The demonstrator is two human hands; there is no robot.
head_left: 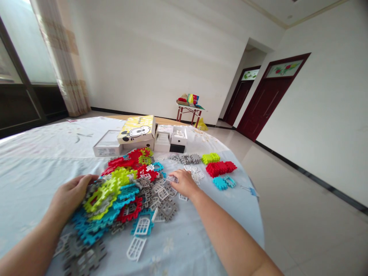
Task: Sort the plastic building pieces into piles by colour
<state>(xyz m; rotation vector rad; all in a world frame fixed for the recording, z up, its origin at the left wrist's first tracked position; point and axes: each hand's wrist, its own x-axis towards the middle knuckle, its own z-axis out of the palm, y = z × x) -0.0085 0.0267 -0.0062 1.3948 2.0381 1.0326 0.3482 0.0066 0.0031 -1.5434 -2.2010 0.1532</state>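
A heap of interlocking plastic building panels in lime green [110,188], blue [126,194], red [130,210] and grey [168,209] lies between my hands. My left hand [70,195] rests against the heap's left side, fingers stretched over its edge and fingertips partly hidden. At the heap's right side, my right hand [184,184] pinches a small white lattice window piece [172,179] between thumb and fingers. More white window pieces lie loose near it. One arched window [136,248] is on the cloth at the front, below a blue frame [149,221].
Sorted groups sit at the right: grey panels [191,158], lime panels [211,158], red panels [220,168] and blue panels [220,183]. Behind stand a yellow cartoon box [138,130] and white boxes [107,149]. The round table's edge curves along the right.
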